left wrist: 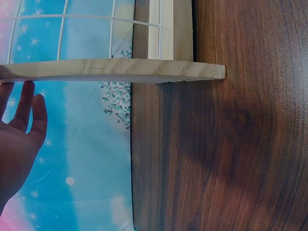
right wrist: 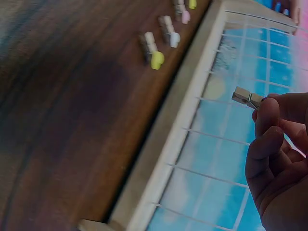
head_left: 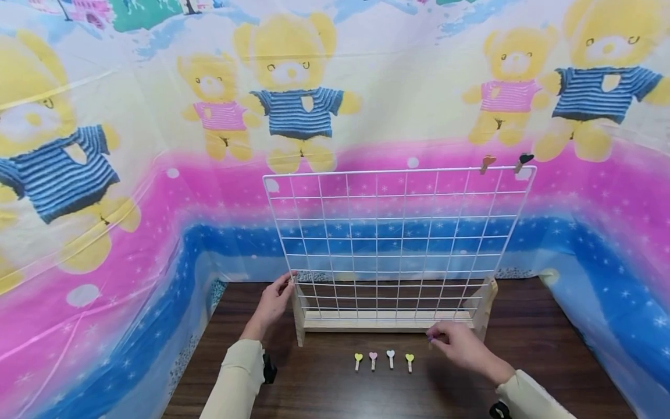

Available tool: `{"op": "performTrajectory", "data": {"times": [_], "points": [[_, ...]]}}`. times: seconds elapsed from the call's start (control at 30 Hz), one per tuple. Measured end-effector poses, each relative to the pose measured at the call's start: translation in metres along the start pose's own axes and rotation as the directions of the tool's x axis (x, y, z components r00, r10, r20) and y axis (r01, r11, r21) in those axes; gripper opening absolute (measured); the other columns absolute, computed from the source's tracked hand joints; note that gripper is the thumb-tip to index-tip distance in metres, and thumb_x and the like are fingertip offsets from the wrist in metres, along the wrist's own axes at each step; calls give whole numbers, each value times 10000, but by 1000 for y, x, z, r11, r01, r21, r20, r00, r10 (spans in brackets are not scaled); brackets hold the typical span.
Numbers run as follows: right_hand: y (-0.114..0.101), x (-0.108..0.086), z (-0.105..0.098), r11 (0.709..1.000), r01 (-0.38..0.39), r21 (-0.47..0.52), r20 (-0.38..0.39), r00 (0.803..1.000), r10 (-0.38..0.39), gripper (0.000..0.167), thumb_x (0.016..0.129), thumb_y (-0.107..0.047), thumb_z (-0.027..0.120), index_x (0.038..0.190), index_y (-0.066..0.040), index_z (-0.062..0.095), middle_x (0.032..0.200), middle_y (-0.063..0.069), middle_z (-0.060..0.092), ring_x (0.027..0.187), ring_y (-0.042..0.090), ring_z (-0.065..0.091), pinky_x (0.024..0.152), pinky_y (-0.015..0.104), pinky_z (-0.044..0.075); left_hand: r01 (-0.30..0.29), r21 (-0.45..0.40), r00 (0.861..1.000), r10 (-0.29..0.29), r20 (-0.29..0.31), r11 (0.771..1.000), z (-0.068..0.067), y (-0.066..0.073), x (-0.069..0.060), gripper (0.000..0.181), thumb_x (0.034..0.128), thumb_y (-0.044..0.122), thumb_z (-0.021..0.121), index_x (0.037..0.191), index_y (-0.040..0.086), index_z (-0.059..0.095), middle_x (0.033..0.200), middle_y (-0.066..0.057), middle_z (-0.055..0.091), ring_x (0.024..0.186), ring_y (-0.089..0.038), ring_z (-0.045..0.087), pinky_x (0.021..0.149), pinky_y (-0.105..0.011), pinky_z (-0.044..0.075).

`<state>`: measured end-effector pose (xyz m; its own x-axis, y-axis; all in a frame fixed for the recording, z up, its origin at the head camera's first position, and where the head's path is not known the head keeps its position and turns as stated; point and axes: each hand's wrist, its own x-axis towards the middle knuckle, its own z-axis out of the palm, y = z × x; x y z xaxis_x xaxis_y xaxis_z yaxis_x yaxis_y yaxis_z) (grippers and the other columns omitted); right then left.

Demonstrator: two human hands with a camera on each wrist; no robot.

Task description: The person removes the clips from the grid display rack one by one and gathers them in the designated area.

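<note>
My right hand (head_left: 460, 347) pinches a small wooden clothespin (right wrist: 248, 97) between thumb and fingertips. A bit of purple shows on it in the head view; the rest of its head is covered by the fingers. A white wire grid (head_left: 389, 238) stands upright in a wooden stand (head_left: 387, 326). The fingers of my left hand (head_left: 273, 302) touch the outer side of the stand's left upright (left wrist: 115, 70). An orange heart clothespin (head_left: 488, 163) and a dark heart clothespin (head_left: 523, 161) are clipped to the grid's top wire, at the right.
In front of the stand, several heart clothespins lie in a row on the brown table (head_left: 324, 384): a yellow one (head_left: 358, 361), a pink one (head_left: 373, 359), a white one (head_left: 390, 358) and another yellow one (head_left: 410, 362). A bear-printed cloth (head_left: 398, 105) hangs behind.
</note>
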<state>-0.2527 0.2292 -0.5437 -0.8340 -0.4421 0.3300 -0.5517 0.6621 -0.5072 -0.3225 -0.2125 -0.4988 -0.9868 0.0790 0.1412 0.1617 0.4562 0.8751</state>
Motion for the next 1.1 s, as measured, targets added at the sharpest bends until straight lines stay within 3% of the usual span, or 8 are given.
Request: {"op": "performTrajectory", "data": {"times": [0.33, 0.6, 0.77, 1.1], "points": [[18, -11, 23, 996, -70, 47, 101, 993, 65, 85, 812, -36, 695, 885, -78, 685, 786, -84, 656, 688, 15, 585, 592, 244, 476, 1, 9, 1000, -1, -7, 1000, 1, 0, 0, 389, 1019, 171, 445, 1401, 104, 467, 1275, -182, 541, 1154, -307, 503, 912, -491, 428], [28, -14, 37, 980, -167, 111, 196, 970, 144, 97, 846, -56, 670, 936, -27, 692, 802, -25, 657, 594, 20, 545, 509, 237, 458, -18, 13, 1000, 18, -17, 1000, 1, -1, 1, 389, 1017, 171, 449, 1396, 85, 469, 1247, -186, 556, 1132, -308, 514, 909, -486, 430], [35, -15, 46, 966, -194, 173, 235, 960, 151, 96, 870, -59, 654, 946, -6, 682, 803, 6, 646, 516, 61, 547, 454, 256, 467, -10, -5, 1000, 10, -3, 1000, 0, -1, -1, 393, 1019, 162, 442, 1407, 95, 458, 1268, -177, 543, 1148, -299, 504, 914, -487, 427], [41, -15, 61, 973, -173, 154, 213, 967, 139, 47, 872, -87, 662, 876, -48, 689, 759, -33, 636, 514, 36, 546, 466, 227, 459, -5, 15, 1000, 5, -11, 1000, 0, -2, 0, 389, 1018, 184, 448, 1400, 114, 469, 1269, -183, 544, 1159, -306, 501, 921, -490, 423]]}}
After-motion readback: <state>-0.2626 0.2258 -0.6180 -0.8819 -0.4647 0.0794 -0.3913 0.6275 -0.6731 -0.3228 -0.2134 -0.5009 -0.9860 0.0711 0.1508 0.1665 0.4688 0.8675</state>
